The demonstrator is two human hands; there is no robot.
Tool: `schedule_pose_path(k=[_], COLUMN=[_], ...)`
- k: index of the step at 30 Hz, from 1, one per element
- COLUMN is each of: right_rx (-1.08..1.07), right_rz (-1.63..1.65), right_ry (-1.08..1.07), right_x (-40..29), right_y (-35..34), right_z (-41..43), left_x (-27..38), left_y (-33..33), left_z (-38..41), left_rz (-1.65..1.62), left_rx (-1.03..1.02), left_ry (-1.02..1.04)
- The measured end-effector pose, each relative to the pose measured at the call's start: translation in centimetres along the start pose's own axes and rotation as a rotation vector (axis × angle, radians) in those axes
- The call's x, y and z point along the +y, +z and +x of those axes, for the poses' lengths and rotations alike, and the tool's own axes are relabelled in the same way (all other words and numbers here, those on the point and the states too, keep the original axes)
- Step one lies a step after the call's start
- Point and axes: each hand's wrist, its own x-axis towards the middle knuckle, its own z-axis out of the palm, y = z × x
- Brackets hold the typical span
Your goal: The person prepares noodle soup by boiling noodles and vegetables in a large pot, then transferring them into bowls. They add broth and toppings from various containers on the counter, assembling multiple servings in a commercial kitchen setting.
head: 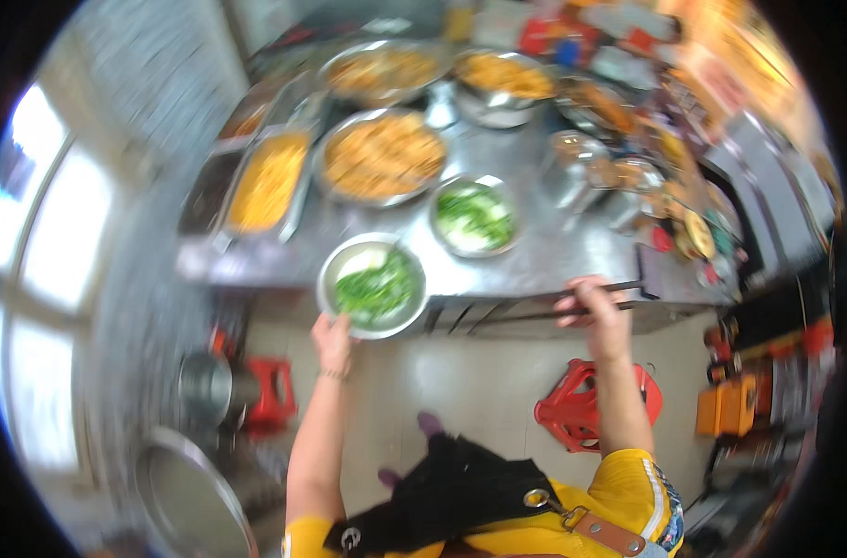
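My left hand grips the near rim of a round metal bowl, which overlaps the counter's front edge in view. Chopped green leaves, perhaps scallion or coriander, lie in it beside a pale patch. In my right hand is a pair of long dark chopsticks, pointing left and apart from the bowl; motion blurs their tips. A second metal bowl on the counter holds chopped greens with white pieces.
The steel counter carries a large bowl of orange-brown food, a rectangular pan of yellow shreds and another yellow-filled bowl. Metal canisters crowd its right side. Red plastic stools stand on the floor.
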Motion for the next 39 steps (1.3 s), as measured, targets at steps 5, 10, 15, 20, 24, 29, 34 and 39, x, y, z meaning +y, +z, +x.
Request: schedule_pose_path(k=[5,10,15,20,24,29,34,39], right_rx=[-0.025,0.056,0.045,0.027,0.007,0.016,0.026,-0.15], right_rz=[0.104,0.108,0.159,0.132,0.128,0.081,0.157,0.224], right_ry=[0.054,0.031,0.072,0.079,0.065,0.017,-0.117,-0.2], right_x=[1.3,1.8,3.1,3.1,2.4,1.3,1.8,1.8], right_y=[0.1,-1.3,-0.8,0.1,0.4,1.5,4.5,13.1], right_z=[1.8,1.5,1.5,1.5,1.0,1.6,4.5,6.7], left_x=[0.6,0.9,0.1,0.5,-1.3,0.3,-3.0,-4.2], left_y=[3.2,6.2,7.1,8.7,7.6,7.5,8.1,6.2], left_z=[4.7,7.4,7.7,8.0,11.6,8.9,9.1,11.8], left_rz=[-0.084,0.084,0.049,-0.003,0.189,-0.243,-0.043,-0.098], left_rx=[0.061,0.087,0.051,-0.063,-0.037,-0.076,-0.113,0.122], left_ry=[0.001,0.001,-0.001,0.0,0.06,-0.117,0.011,0.152])
